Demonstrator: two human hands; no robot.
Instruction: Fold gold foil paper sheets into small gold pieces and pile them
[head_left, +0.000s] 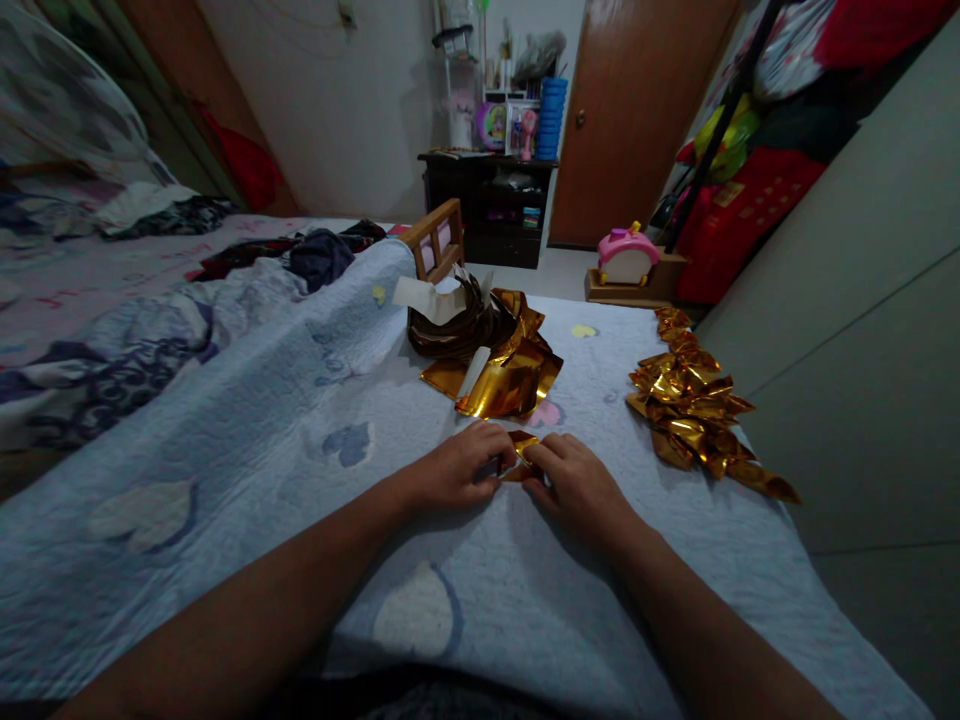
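Observation:
My left hand (461, 466) and my right hand (574, 478) meet over a small piece of gold foil paper (521, 446) on the light blue quilt (300, 440). Both hands pinch the paper from either side, fingers curled on it. Most of the piece is hidden under my fingers. Just beyond my hands lies a stack of flat gold foil sheets (506, 375). To the right a heap of folded gold foil pieces (694, 405) runs along the quilt's edge.
A dark round bundle with white paper (450, 315) sits behind the sheets. Rumpled bedding and clothes (150, 290) fill the left. A grey wall (862, 330) borders the right; a pink toy (626, 255), dark shelf (487, 205) and brown door (637, 110) stand beyond.

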